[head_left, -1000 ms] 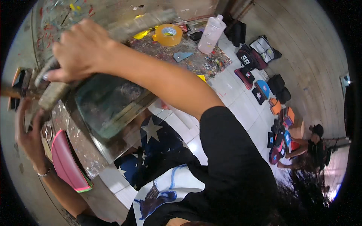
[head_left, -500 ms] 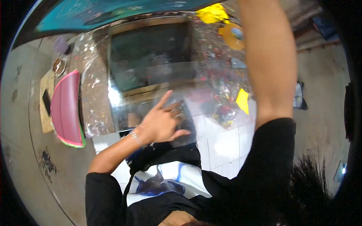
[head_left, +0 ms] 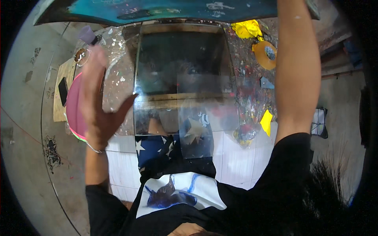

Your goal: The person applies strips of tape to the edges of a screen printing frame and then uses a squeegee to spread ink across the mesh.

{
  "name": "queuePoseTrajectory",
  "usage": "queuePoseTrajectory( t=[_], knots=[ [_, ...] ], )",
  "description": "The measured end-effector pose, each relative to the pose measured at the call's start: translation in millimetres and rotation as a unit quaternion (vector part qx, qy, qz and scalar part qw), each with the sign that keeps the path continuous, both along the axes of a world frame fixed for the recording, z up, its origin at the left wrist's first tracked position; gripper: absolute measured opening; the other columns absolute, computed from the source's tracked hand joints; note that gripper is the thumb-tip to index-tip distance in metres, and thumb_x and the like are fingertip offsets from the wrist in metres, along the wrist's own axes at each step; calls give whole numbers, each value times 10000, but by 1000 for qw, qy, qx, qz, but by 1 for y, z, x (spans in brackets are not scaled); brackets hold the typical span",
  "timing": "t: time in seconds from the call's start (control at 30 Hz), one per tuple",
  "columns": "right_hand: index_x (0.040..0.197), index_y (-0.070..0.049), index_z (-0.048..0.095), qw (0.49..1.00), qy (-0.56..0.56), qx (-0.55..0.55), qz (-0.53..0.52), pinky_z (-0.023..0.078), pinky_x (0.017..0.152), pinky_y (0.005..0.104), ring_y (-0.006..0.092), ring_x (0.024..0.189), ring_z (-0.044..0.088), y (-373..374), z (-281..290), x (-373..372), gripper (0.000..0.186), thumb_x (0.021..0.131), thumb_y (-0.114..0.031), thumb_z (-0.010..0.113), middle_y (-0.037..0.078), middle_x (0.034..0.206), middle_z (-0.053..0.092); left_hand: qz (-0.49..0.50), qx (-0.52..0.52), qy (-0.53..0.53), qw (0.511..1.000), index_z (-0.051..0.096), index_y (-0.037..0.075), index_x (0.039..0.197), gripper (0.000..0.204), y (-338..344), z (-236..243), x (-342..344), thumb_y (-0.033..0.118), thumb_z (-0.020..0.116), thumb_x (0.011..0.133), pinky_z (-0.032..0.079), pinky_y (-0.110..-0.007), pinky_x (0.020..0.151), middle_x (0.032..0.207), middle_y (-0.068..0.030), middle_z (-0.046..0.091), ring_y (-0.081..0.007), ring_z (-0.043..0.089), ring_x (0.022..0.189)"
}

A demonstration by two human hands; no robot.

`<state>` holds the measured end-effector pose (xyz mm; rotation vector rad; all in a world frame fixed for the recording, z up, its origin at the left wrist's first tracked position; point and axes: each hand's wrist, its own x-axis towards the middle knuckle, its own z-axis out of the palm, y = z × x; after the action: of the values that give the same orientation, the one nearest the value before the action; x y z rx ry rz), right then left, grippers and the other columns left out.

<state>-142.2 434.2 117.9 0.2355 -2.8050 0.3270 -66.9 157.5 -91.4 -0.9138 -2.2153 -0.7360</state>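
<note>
My left hand (head_left: 98,110) is raised at the left, fingers stretched upward and blurred, thumb spread, nothing visible in it. It covers part of a pink half-round piece with a green edge (head_left: 75,108). My right forearm (head_left: 297,74) reaches up past the top edge, so the hand is out of sight. Across the top stands a teal panel with a dark rim (head_left: 165,10); whether my right hand touches it is hidden. In front of me a glass pane (head_left: 157,104) lies over a framed dark opening (head_left: 177,55). A clear plastic sheet (head_left: 195,137) rests on the pane, overhanging its near edge.
On the paint-spattered table (head_left: 118,78) are crumpled yellow material (head_left: 247,29), a tape roll (head_left: 263,57), a grey-blue scrap (head_left: 267,83), a yellow scrap (head_left: 266,122) and a purple cup (head_left: 87,35). A phone (head_left: 63,91) lies on a wooden board (head_left: 60,112) at left.
My left hand has moved from over the clear sheet up and away to the left. The teal panel shows more broadly across the top. The whole view has shifted slightly.
</note>
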Motion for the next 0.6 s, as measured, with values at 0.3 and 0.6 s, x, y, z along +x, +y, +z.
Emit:
queuePoseTrajectory(
  t=[0.3,0.6],
  knots=[
    [745,-50,685,996,90,11,8,483,523,377,214,536,569,10,-26,-21,537,963,-510,510,123,622,617,55,-269,72,959,497,-9,1342,847,119,161,-124,336,885,672,463,-436,1001,1299,-249,591,-370,586,1199],
    [959,-56,783,993,98,37,45,560,873,435,337,990,720,20,-40,-4,478,723,-425,592,194,1038,740,-121,-138,-62,981,423,13,1420,904,134,167,-110,73,829,615,514,-406,892,1013,-209,712,-385,691,987]
  ],
)
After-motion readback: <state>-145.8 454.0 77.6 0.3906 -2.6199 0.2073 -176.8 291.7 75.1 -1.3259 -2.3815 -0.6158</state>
